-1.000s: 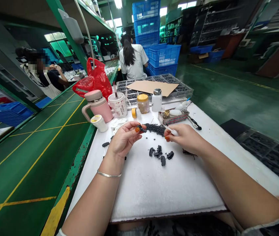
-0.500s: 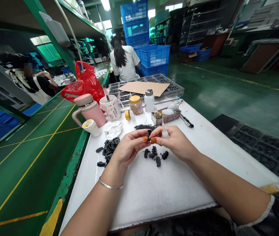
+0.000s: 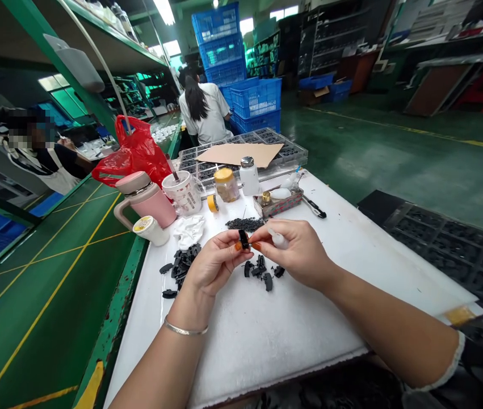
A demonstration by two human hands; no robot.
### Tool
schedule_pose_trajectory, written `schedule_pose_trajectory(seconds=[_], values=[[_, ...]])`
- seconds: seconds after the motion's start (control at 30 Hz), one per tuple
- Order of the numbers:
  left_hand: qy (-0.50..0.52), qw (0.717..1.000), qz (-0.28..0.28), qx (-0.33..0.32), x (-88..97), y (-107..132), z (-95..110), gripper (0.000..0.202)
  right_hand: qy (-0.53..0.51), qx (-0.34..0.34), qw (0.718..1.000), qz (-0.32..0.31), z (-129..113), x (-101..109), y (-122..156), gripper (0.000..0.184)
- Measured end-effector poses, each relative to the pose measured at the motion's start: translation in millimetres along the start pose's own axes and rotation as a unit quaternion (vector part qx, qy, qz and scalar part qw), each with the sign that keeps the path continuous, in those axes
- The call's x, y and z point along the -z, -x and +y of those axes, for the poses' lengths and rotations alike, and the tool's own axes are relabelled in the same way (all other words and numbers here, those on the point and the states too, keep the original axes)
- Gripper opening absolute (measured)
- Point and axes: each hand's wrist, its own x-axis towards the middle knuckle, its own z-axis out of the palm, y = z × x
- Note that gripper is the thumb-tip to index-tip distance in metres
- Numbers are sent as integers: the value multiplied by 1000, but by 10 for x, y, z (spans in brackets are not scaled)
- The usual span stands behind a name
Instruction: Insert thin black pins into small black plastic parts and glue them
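My left hand [image 3: 213,260] pinches a small black plastic part [image 3: 243,239] between thumb and fingertips, above the white work surface [image 3: 275,335]. Close beside it, the fingertips of my right hand [image 3: 298,250] are pressed together at the part's right side. A translucent white squeeze bottle [image 3: 278,240] with a narrow nozzle is tucked in the right hand. A thin shiny tip shows between the right fingers and the part, too small to name. Several loose black parts [image 3: 260,267] lie below the hands, and a larger pile of black parts [image 3: 185,264] lies left of them.
Behind the hands is a heap of tiny black pieces [image 3: 245,224]. A pink mug [image 3: 156,204], white cup [image 3: 184,193], yellow-lidded jar [image 3: 226,186], pump bottle [image 3: 248,177], small box [image 3: 281,203] and cutter knife [image 3: 314,208] line the back. A co-worker [image 3: 205,111] sits beyond.
The black part has turned in my left hand and shows more of its broad face. The squeeze bottle has tilted leftward in my right hand. The view has shifted slightly.
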Motion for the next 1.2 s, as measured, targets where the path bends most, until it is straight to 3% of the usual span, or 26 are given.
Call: schedule_pose_trajectory(seconds=[0.23, 0.7, 0.93, 1.2], values=[[-27, 999, 16, -11, -12, -7, -23, 27, 38, -7, 999, 4, -20, -4, 28, 2], [-112, 991, 22, -70, -69, -8, -48, 20, 137, 44, 990, 9, 30, -52, 42, 6], [-132, 989, 42, -57, -75, 19, -36, 26, 39, -67, 997, -29, 65, -20, 7, 6], [-144, 985, 60, -70, -66, 11, -31, 25, 27, -96, 994, -37, 132, -39, -12, 11]])
